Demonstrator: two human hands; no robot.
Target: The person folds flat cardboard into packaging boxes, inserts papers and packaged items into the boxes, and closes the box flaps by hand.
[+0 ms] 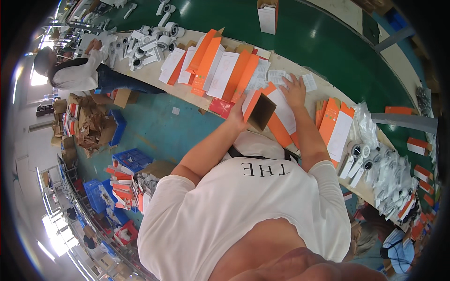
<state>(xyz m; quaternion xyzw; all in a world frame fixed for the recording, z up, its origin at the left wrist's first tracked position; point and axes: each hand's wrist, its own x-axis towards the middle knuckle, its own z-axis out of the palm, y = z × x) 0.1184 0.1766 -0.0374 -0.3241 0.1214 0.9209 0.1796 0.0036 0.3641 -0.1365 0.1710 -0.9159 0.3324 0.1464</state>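
My left hand (240,113) is closed round the side of an orange and white cardboard box (251,104), whose open end shows a dark brown inside. Over the printed paper leaflets (309,82) on the table lies my right hand (295,91), its fingers stretched out and apart. Whether a leaflet is under its fingertips I cannot make out. Between my hands, flat orange and white cartons (284,108) rest on the table. A row of upright orange and white boxes (224,70) stands to the left, with a red packet (220,107) by its near edge.
White handheld devices (154,41) are heaped at the table's left, where another person (77,70) works. More devices in clear plastic bags (389,171) cover the right end. Behind the table a green conveyor belt (311,35) carries a box (267,18). Blue crates (133,160) sit on the floor.
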